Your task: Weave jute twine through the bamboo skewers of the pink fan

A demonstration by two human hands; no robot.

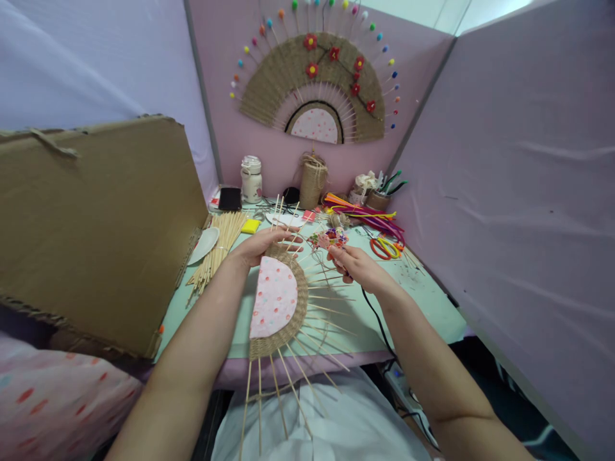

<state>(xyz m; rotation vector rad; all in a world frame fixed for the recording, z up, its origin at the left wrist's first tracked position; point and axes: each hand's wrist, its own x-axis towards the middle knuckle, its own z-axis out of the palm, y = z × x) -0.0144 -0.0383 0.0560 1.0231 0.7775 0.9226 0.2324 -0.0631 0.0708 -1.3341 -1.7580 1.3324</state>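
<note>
My left hand [269, 243] grips the upper end of a half-round fan [276, 301]. The fan has a pink spotted fabric centre, a band of wound twine and thin wooden sticks radiating outward. Its flat side faces left, and its lower sticks reach over my lap. My thumb is at the twine band and my fingers are among the upper sticks. To the right, my right hand [353, 266] is closed around a glue gun [331, 238] with a colourful floral pattern. A black cord runs down from near it. Loose twine loops between the two hands.
A finished fan [283, 70] hangs on the back wall. Along the table's back stand a white jar [251, 179], a twine spool [313, 182] and a pen cup [378, 200]. Sticks [221, 246] lie left; pipe cleaners [369, 218] and scissors [384, 248] lie right. Cardboard [96, 237] stands left.
</note>
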